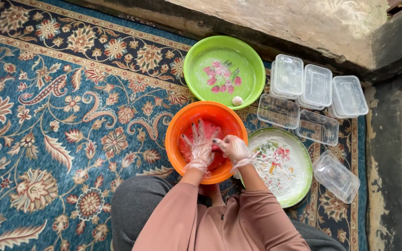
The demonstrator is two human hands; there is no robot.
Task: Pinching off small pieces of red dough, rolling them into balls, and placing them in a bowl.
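Gloved left hand [200,145] flat, fingers toward green plate [249,60], in orange bowl [178,126]

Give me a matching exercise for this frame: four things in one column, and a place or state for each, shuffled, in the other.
Things:
1. orange bowl
2. green bowl
3. flowered plate
4. clear plastic containers

Places or states:
A. by the wall, some stacked
B. holds one small white ball
C. both gloved hands, left hand and right hand, are inside
D. dusted white, right of the orange bowl

Pairs: 1-C, 2-B, 3-D, 4-A
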